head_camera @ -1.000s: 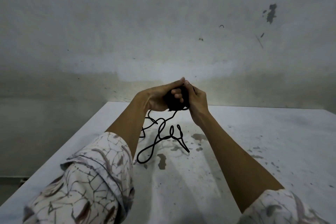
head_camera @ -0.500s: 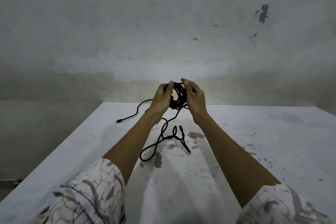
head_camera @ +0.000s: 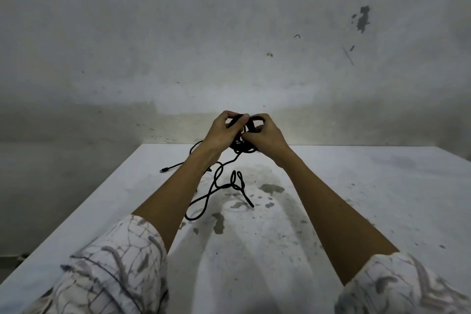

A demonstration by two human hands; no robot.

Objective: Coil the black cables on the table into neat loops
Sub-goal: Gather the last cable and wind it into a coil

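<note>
Thin black cable [head_camera: 216, 186] is bunched into a coil held above the stained white table [head_camera: 356, 199], its loose tail trailing onto the tabletop. The left hand [head_camera: 224, 132] and right hand [head_camera: 265, 135] both curl their fingers around the bundle.

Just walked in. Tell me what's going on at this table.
A person is coiling a black cable. Both hands are raised above the white table: the left hand and right hand grip a bundle of loops between them. The rest of the cable hangs down and lies loose and tangled on the table, one plug end lying off to the left. The coiling is not finished.
</note>
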